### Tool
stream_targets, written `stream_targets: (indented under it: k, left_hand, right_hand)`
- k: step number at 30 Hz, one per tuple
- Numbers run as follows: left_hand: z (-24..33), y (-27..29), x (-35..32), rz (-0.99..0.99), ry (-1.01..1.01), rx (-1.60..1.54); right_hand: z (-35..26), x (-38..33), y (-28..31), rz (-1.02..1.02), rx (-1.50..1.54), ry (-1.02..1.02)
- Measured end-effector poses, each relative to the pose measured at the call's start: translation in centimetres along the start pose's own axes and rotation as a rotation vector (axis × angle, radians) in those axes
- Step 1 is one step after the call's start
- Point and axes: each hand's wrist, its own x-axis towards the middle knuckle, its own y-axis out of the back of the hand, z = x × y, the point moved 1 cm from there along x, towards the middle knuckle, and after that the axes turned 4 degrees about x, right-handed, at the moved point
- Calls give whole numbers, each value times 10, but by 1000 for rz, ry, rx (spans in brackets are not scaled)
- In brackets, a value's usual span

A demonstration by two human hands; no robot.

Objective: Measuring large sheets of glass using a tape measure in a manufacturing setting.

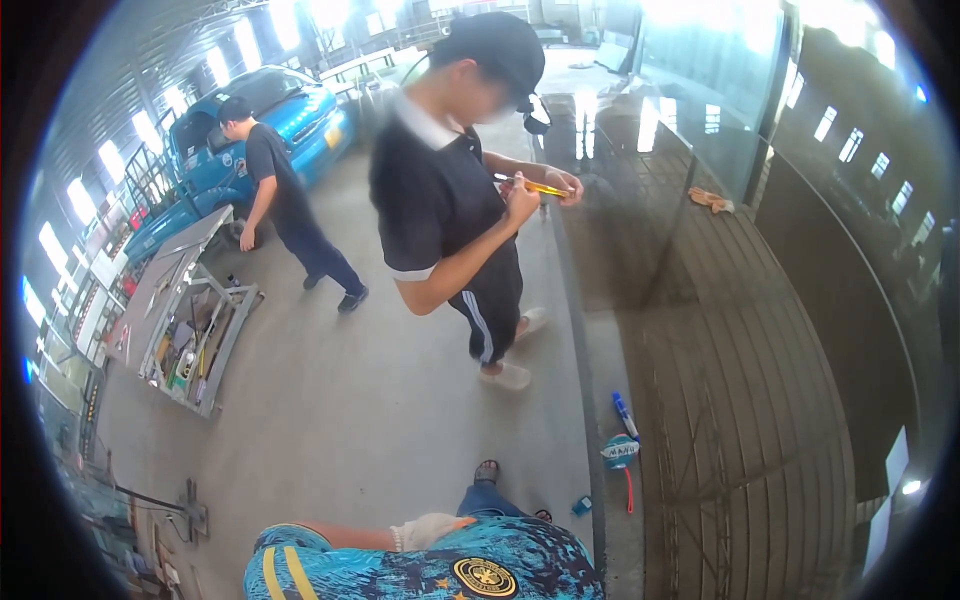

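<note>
My left hand (430, 531), in a white work glove with an orange patch, is held across the front of my waist. My patterned blue shirt partly covers it, and its fingers are hidden. My right hand is out of the picture. To my right, on the edge of a long table under a glass sheet (740, 400), lies a blue marker (625, 415). Beside it is a rounded teal tape measure (620, 451) with a red strap. Nearer to me is a small teal block (582, 506). A co-worker ahead holds a slim yellow tool (545, 188) in both hands.
Orange-tan gloves (711, 200) lie on the far part of the glass. Large glass panes (710, 90) stand behind. At left are a metal cart (205, 345) with tools on its shelf, another person walking (285, 190), and a blue truck (270, 120).
</note>
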Motion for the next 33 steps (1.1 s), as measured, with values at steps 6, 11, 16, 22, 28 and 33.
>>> stream_targets:
  k: [6, 11, 16, 22, 28, 33]
  left_hand:
    - [-31, -12, 1, -24, -150, 27]
    - [-35, -9, 1, -32, -163, 142]
    - [-31, -5, 2, -49, -139, 185]
    - [-70, -20, 4, -37, -222, 196]
    - [-66, -17, 3, -76, -30, 164]
    - [-45, -6, 10, -146, 128, 131]
  right_hand:
    - [-1, 1, -4, 27, -4, -7]
    - [-4, 2, -4, 10, 3, -28]
    - [-3, 2, -3, -6, -1, -26]
    - [-7, 5, 4, -55, 2, -46]
    - [-8, 5, 9, -77, -4, -67]
    - [-9, 7, 7, -118, 15, -94]
